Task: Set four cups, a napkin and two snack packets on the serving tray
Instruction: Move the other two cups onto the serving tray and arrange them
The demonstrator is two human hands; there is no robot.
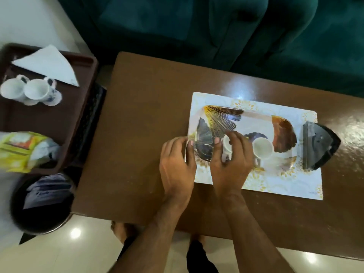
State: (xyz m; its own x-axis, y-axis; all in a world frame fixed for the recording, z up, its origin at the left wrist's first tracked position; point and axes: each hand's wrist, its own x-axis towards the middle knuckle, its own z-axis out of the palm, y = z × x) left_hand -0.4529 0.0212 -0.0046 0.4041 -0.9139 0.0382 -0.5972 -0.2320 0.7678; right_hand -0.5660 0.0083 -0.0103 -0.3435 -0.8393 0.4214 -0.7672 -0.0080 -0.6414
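Observation:
A decorated tray (226,115) with dark and gold feather patterns lies on a white placemat on the brown table. One white cup (263,148) stands upright on it. My right hand (230,160) is closed around a second white cup (226,144) just left of the first, on the tray. My left hand (177,160) grips the tray's left rim with its fingertips. On a dark brown tray (49,119) to the left stand two more white cups (11,88) (36,89), a folded white napkin (49,64) and a yellow snack packet (19,150).
A black wedge-shaped object (319,146) rests on the placemat's (275,184) right edge. A round black bin (41,203) holding paper packets stands on the floor at the lower left. A green sofa (216,26) runs behind the table (137,134).

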